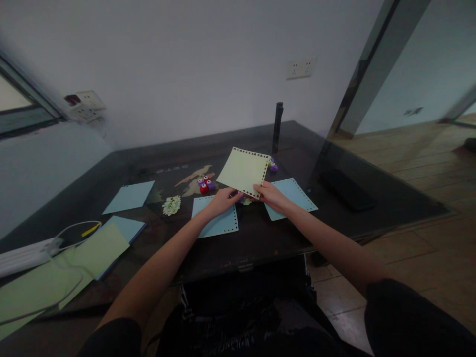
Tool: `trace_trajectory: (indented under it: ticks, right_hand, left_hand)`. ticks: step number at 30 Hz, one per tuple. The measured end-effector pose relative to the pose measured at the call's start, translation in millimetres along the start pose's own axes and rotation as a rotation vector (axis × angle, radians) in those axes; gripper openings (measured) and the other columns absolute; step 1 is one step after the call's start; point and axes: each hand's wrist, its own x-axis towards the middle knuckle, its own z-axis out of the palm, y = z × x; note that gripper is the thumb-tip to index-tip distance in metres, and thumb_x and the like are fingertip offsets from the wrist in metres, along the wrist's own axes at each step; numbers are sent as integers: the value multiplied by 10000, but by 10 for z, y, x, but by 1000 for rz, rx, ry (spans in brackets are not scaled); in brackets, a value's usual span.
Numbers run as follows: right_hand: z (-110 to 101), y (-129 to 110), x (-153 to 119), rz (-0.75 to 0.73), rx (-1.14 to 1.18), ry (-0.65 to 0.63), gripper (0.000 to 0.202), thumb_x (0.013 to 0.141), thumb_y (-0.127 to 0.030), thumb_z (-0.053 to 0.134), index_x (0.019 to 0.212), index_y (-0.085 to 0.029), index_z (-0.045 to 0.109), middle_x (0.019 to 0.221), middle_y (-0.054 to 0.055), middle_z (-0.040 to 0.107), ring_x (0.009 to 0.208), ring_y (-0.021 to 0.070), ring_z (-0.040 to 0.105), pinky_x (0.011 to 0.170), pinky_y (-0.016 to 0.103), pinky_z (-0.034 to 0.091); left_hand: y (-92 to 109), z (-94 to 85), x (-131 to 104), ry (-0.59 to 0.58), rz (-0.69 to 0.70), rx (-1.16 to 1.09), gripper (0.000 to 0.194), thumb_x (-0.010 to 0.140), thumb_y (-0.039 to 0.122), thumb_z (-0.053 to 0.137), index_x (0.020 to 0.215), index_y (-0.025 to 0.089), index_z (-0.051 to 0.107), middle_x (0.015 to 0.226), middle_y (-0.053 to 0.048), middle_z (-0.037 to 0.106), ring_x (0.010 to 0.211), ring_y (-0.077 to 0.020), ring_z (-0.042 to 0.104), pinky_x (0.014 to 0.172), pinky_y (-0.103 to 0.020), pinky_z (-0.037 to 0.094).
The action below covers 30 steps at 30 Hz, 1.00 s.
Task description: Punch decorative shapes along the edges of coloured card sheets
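A pale yellow-green paper sheet (243, 171) is tilted up over the table, with small punched shapes along three visible edges. My right hand (273, 196) grips its lower right corner, thumb on top. At the sheet's lower edge my left hand (225, 201) is closed round a small purple craft punch (241, 197), mostly hidden by fingers and paper. Below the left hand lies a blue punched sheet (219, 225). Another blue punched sheet (293, 198) lies under my right forearm. Red and purple craft punches (206, 185) stand left of the held sheet; another purple punch (273, 166) shows behind its right corner.
Small paper cut-outs (171, 205) lie in a pile on the dark table (260, 253). Leftward are a blue sheet (130, 197), yellow-green sheets (44, 287) and a white power strip (26, 258) with cable. A black upright object (277, 128) and dark flat case (347, 190) are right.
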Motion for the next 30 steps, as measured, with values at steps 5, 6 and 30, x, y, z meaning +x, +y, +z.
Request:
trace_trajectory:
  ticks: [5, 6, 30]
  right_hand:
    - [5, -38, -2, -34, 2, 20, 160, 832, -163, 502, 934, -163, 626, 978, 72, 699, 755, 152, 637, 667, 293, 548]
    - [2, -48, 0, -44, -3, 28, 157, 831, -168, 505, 930, -160, 627, 963, 72, 701, 748, 153, 637, 678, 304, 545]
    - [-857, -534, -300, -371, 123, 465, 308, 556, -361, 789, 744, -170, 636, 686, 7, 665, 575, 141, 595, 548, 297, 538]
  left_hand:
    - [16, -36, -1, 35, -13, -14, 328, 884, 376, 466, 1056, 154, 636, 1019, -90, 698, 866, -197, 634, 800, -342, 481]
    - [19, -50, 1, 46, -14, -14, 317, 884, 367, 467, 1051, 156, 635, 1017, -88, 696, 866, -194, 631, 800, -341, 480]
    - [56, 63, 904, 152, -188, 100, 340, 813, 458, 548, 856, 148, 682, 741, -64, 699, 695, -193, 639, 694, -300, 470]
